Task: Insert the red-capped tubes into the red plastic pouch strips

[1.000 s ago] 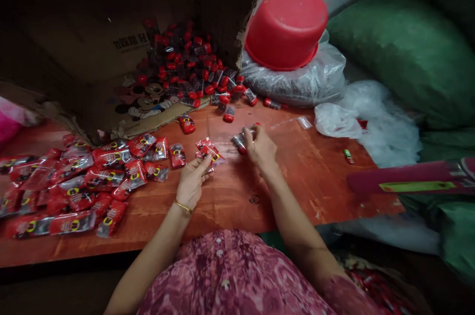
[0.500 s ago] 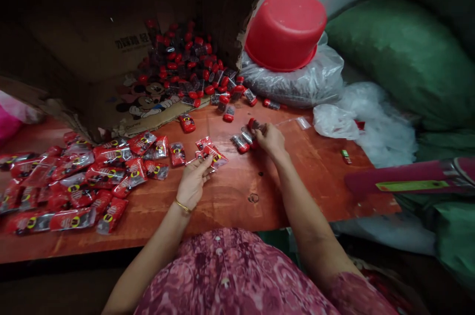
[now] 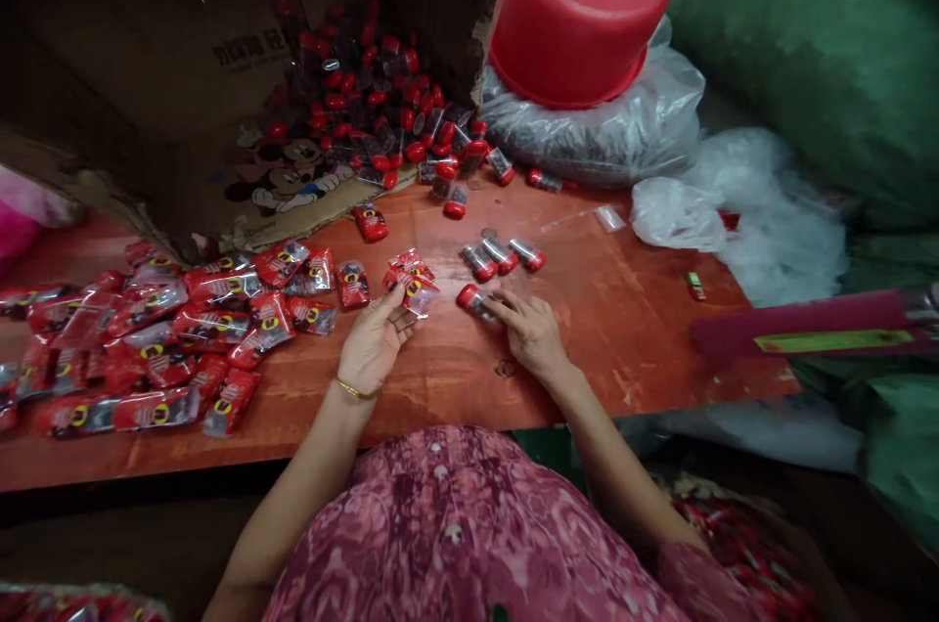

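Pick-up stage: small red-capped clear plastic vial (image 3: 471, 299), on the table in front of torn brown cardboard box (image 3: 183, 104).
Vial pinched by right hand (image 3: 532, 333); red printed plastic sachet (image 3: 415, 289) clasped by left hand (image 3: 374, 343), nearer the box; an opened sachet mouth is judged needed next.

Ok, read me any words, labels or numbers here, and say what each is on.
Brown cardboard box: printed Chinese characters, too blurred to quote; a cartoon mouse beside them, wordless.
Red foil sachets: white lettering and yellow ring mark, too small to read.
Long pink strip: green label, unreadable.
So nothing can be quoted.
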{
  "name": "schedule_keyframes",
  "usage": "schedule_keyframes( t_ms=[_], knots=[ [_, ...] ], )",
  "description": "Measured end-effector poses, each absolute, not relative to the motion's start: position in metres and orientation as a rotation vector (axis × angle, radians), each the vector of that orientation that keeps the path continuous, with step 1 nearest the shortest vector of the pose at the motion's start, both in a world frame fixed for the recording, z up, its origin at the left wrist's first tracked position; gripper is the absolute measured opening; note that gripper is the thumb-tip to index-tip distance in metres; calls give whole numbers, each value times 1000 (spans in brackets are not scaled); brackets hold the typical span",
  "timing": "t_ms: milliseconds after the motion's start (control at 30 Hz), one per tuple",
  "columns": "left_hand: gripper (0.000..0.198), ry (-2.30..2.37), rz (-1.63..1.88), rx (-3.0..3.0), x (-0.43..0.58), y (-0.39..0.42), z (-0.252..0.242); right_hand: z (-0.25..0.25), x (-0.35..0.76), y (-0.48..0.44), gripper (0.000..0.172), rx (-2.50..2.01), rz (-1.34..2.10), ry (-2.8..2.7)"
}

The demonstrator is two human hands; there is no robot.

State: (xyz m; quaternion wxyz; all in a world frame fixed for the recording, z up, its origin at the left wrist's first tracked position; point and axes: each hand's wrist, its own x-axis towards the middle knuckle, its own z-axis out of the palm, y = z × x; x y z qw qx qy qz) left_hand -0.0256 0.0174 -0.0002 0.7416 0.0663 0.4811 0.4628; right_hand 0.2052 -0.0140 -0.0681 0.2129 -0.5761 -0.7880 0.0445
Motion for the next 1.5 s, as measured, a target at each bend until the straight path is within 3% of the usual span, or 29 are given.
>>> schedule_keyframes(
  t_ms=[133,267,333,633,767,967,1167,1300,1400,1500],
  knots=[
    [7,1058,1038,172,-30,17,-2,-68,204,-16,37,-1650,77,-2069],
    [6,1056,1025,181,-31,17,-2,-67,192,-16,44,-1770,52,-2011],
    [7,1051,1017,178,-30,16,-1,-66,187,-15,37,-1778,108,-1983],
    [6,1032,998,232,-25,10,2,-43,168,-26,23,-1511,882,-1402],
    [10,1051,999,265,-24,9,-3,-53,169,-26,23,-1703,798,-1383],
    [21,1110,1035,317,-28,10,-9,-36,175,-32,18,-2229,506,-1922],
    [31,1094,1043,356,-26,10,-13,-41,167,-34,38,-2067,194,-2076],
    [32,1105,1058,360,-27,9,-16,-51,166,-34,37,-1998,51,-2101],
    [32,1111,1070,375,-28,9,-17,-54,169,-35,29,-1949,92,-2046],
    [33,1101,1063,381,-28,10,-16,-52,171,-36,26,-1835,376,-1876]
  ],
)
